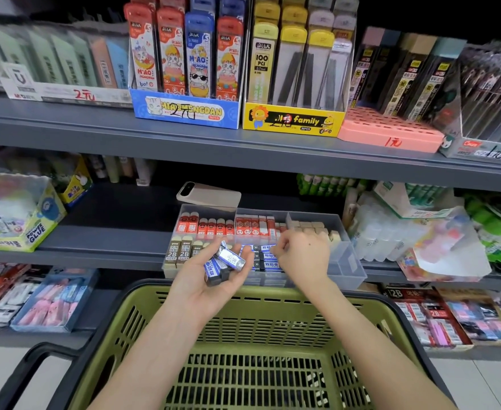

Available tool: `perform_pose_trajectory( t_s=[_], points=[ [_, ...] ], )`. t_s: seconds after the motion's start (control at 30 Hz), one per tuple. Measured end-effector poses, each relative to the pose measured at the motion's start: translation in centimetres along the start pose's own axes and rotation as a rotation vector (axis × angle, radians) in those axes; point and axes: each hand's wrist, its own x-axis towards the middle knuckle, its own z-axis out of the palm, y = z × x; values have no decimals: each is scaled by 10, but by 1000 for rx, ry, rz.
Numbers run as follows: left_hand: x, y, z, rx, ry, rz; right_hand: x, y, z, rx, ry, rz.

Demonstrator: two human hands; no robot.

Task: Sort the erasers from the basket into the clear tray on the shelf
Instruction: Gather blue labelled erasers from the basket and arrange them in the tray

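A clear divided tray stands on the middle shelf, with rows of red, brown 2B, tan and blue-sleeved erasers in its compartments. My left hand is palm up in front of the tray and cups several blue-and-black erasers. My right hand hovers over the blue row, fingers curled, thumb and forefinger pinched; I cannot see anything in them. Below both arms sits the green mesh basket with a black rim.
A white phone lies on the shelf behind the tray. Glue boxes stand to the left, glue sticks and packets to the right. Pencil-lead displays fill the shelf above; eraser packs lie on the shelf below.
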Motion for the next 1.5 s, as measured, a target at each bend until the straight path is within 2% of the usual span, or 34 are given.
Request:
perform_pose_trajectory(
  t_s=[0.1, 0.17, 0.23, 0.27, 0.33, 0.47, 0.53, 0.63, 0.67, 0.73, 0.8, 0.97, 1.17, 1.27, 1.4, 1.47, 1.5],
  points=[
    [1, 1, 1, 19, 5, 8, 2, 0, -10, -114, -39, -56],
    [0, 0, 2, 29, 5, 11, -1, -2, -23, -132, 39, -120],
    [0, -1, 2, 39, -4, 16, -11, -10, -37, 52, 207, -146],
    [-1, -2, 3, 41, -9, 21, -18, -15, -44, 198, 239, -161],
    [-1, -6, 6, 47, -20, 28, -32, -27, -57, 385, 149, -203],
    [-1, -17, 12, 42, -48, 2, -46, -34, -63, 266, 7, -312],
    [-2, -21, 14, 29, -70, -17, -44, -29, -67, 452, -71, -228],
    [-5, -20, 14, -6, -71, -27, -30, -13, -79, 985, -210, 42],
    [-5, -18, 13, -11, -65, -25, -22, -3, -82, 1057, -204, 102],
    [-6, -14, 11, -18, -60, -13, -3, 15, -86, 864, -196, 79],
    [-8, -10, 9, -2, -53, 0, 11, 26, -84, 547, -259, -66],
    [-11, -5, 1, 127, -31, 30, 20, 22, -65, 253, -403, -215],
    [-9, -1, -1, 258, -30, 10, 20, 19, -56, 79, -410, -302],
    [-6, 0, -2, 261, 22, -3, 16, 22, -49, -162, -351, -426],
    [-5, 0, -3, 287, 12, -24, 11, 29, -43, -372, -334, -459],
    [-4, 0, -4, 314, 7, -24, 8, 26, -45, -358, -265, -463],
    [-4, 0, -4, 339, 7, -22, 5, 24, -49, -247, -203, -434]
  ],
)
